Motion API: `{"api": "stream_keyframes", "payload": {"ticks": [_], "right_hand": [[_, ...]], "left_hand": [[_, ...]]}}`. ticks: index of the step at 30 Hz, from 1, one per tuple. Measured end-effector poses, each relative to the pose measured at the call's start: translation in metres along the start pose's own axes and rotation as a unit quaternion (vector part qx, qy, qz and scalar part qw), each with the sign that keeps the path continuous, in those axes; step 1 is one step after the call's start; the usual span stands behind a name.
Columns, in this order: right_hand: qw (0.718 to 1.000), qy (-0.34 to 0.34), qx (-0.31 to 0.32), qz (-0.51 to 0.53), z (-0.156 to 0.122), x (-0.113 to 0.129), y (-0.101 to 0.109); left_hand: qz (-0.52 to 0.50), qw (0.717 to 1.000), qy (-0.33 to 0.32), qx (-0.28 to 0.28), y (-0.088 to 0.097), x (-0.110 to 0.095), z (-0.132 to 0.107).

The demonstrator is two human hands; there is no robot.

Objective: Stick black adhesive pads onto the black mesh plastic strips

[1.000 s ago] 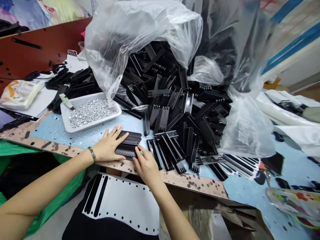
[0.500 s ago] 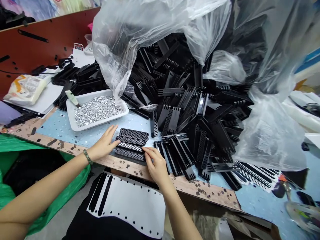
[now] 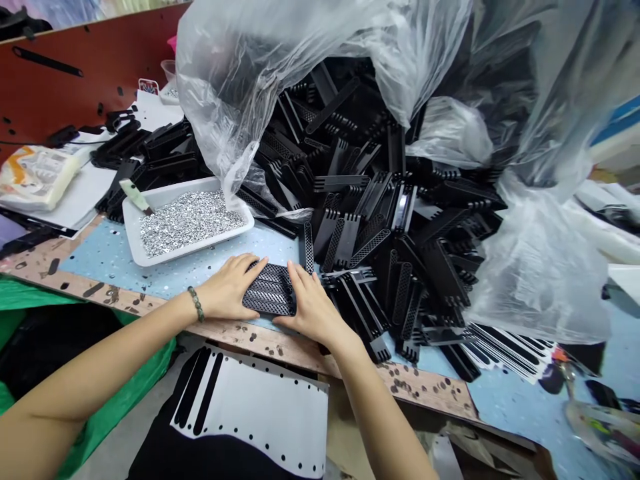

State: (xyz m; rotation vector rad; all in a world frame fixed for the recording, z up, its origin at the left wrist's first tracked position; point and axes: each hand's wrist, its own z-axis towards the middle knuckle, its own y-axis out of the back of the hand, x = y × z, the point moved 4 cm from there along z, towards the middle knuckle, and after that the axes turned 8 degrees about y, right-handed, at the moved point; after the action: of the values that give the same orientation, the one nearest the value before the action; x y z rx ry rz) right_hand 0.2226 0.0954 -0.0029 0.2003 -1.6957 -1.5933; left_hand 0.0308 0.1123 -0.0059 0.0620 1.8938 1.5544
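Step, as it looks: squaring small batch of black strips (image 3: 270, 295) at front edge of counter (image 3: 115, 257). Left hand (image 3: 231, 288) and right hand (image 3: 314, 308) flat, fingers extended, pressing batch inward from either side, nothing pinched. Any lift needs even squeeze or strips slip. Pile (image 3: 380, 200) just behind.

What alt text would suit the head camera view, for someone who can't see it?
A person's left hand and right hand press a small batch of black perforated plastic strips together at the edge of a pale blue table. Behind are a white tray of silver bits and a heap of black comb-like plastic pieces spilling from a clear plastic bag.
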Motion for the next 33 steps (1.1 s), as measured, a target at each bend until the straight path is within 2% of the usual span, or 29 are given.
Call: {"api": "stream_keyframes", "payload": {"ticks": [4,8,11,14,17,20,22,24,28,30,33], "right_hand": [[1.000,0.003,-0.005,-0.001,-0.003,0.002,0.000],[1.000,0.004,-0.008,0.030,-0.013,0.005,0.007],[0.992,-0.027,-0.098,0.068,-0.025,0.000,0.024],[0.968,-0.088,-0.214,0.097,-0.044,-0.007,0.040],[0.946,-0.136,-0.274,0.102,-0.065,-0.011,0.045],[0.926,-0.181,-0.314,0.109,-0.082,-0.008,0.041],[0.917,-0.206,-0.312,0.139,-0.088,-0.002,0.033],[0.917,-0.214,-0.287,0.176,-0.088,0.006,0.021],[0.934,-0.203,-0.213,0.205,-0.076,0.022,-0.002],[0.938,-0.195,-0.191,0.214,-0.068,0.027,-0.010],[0.934,-0.184,-0.195,0.237,-0.062,0.031,-0.016]], "left_hand": [[-0.042,0.998,-0.027,-0.025,-0.001,-0.005,-0.006],[-0.013,1.000,-0.009,-0.006,-0.004,-0.006,-0.013],[0.021,1.000,0.001,0.014,0.000,-0.005,-0.019],[0.034,0.999,-0.003,0.007,0.014,-0.003,-0.024],[0.020,1.000,0.005,-0.018,0.032,-0.001,-0.026],[-0.015,0.999,0.018,-0.048,0.047,-0.003,-0.030],[-0.042,0.995,0.051,-0.069,0.053,-0.004,-0.036],[-0.071,0.988,0.116,-0.074,0.052,0.001,-0.046],[-0.127,0.964,0.234,0.004,0.032,0.016,-0.067],[-0.144,0.958,0.246,0.026,0.021,0.020,-0.073],[-0.183,0.952,0.245,0.014,0.009,0.022,-0.075]]}}
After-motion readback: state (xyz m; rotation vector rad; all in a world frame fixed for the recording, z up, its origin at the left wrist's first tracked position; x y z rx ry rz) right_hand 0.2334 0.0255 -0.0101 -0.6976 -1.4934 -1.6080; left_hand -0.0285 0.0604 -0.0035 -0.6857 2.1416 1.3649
